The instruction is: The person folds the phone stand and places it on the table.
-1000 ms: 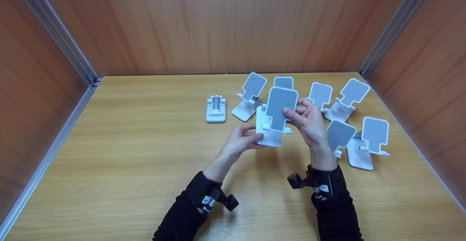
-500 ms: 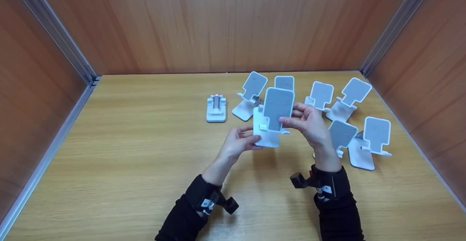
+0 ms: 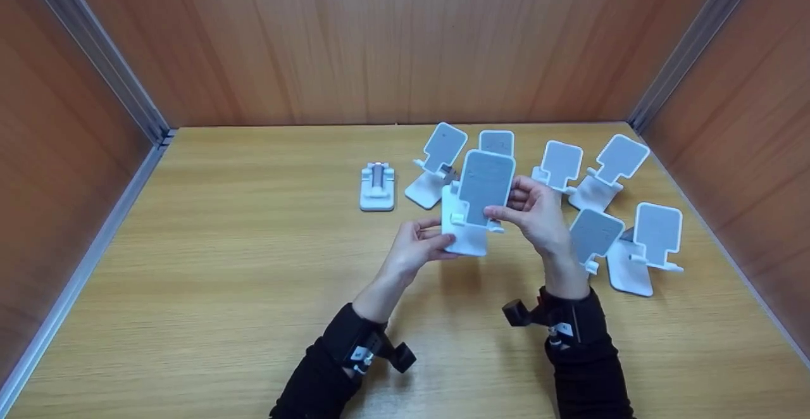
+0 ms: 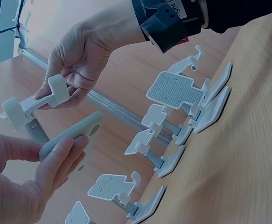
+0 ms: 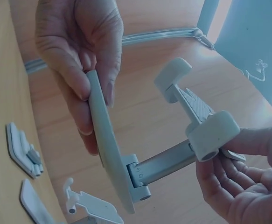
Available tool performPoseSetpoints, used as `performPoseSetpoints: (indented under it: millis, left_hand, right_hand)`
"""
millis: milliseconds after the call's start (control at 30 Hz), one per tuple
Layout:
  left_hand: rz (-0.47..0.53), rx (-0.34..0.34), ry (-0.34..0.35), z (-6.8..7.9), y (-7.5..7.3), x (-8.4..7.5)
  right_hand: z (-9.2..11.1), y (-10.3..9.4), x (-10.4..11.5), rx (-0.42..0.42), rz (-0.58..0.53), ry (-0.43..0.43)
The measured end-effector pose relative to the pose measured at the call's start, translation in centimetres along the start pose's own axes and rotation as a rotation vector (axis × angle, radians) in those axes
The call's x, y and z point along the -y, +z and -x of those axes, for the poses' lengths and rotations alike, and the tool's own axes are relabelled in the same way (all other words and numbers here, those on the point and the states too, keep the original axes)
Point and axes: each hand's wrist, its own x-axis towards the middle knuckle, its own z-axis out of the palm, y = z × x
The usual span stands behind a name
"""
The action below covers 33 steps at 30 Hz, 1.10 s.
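Note:
Both hands hold one white phone stand (image 3: 486, 181) above the table, its grey-padded plate raised on a metal arm. My left hand (image 3: 408, 251) grips the flat base by its lower left edge, thumb on top. On the other side, my right hand (image 3: 544, 219) pinches the right edge of the plate, thumb on its face. From the right wrist view, the metal arm (image 5: 166, 163) joins the base (image 5: 108, 144) at a hinge and the plate's two support lips (image 5: 215, 135) face the camera. The left wrist view shows the left fingers round the base (image 4: 75, 133).
A folded stand (image 3: 378, 188) lies at the back, left of the others. Several unfolded stands stand behind and to the right, including an angled one (image 3: 445, 147) and one at far right (image 3: 658, 235). Wooden walls (image 3: 405, 45) enclose the table (image 3: 221, 267).
My right thumb has slid a little down and left along the plate's edge, and the held stand has shifted slightly left. Both hands keep their hold; the other stands stay put.

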Motion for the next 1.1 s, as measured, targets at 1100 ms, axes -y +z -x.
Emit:
performPoseSetpoints:
  millis: [1100]
  left_hand:
    - [-0.013,0.001,0.002,0.7,0.9,0.0]
  right_hand:
    - [-1.3,1.4,-2.9,-0.389,0.411,-0.466]
